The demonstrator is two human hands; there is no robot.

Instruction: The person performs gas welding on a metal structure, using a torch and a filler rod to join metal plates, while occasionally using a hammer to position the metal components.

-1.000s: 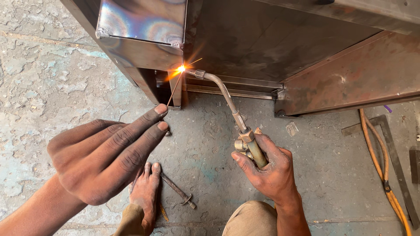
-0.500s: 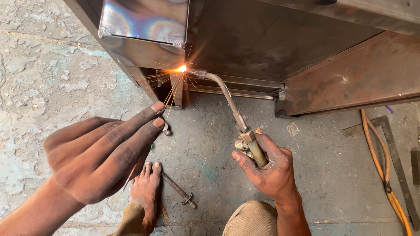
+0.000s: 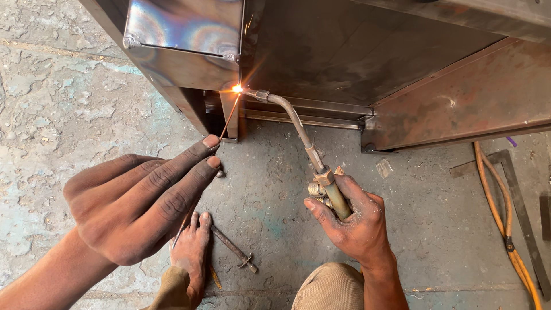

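Observation:
My right hand (image 3: 353, 221) grips the brass handle of a gas torch (image 3: 298, 129) whose curved neck reaches up to a bright flame point (image 3: 237, 88) at the corner of a steel box (image 3: 183, 40). My left hand (image 3: 143, 198) pinches a thin filler rod (image 3: 228, 119) between its fingertips, and the rod's tip meets the glowing spot. The box shows rainbow heat tint on its top face. Dark steel panels (image 3: 367, 51) rise behind the torch.
My bare foot (image 3: 189, 258) rests on the cracked concrete floor (image 3: 51, 103), with a small metal bolt-like tool (image 3: 234, 249) beside it. An orange hose (image 3: 505, 212) runs along the right. A rusty steel plate (image 3: 459, 103) leans at the right.
The flame point and torch have held at the box corner. My left hand has shifted slightly with the rod, and fewer sparks fly now.

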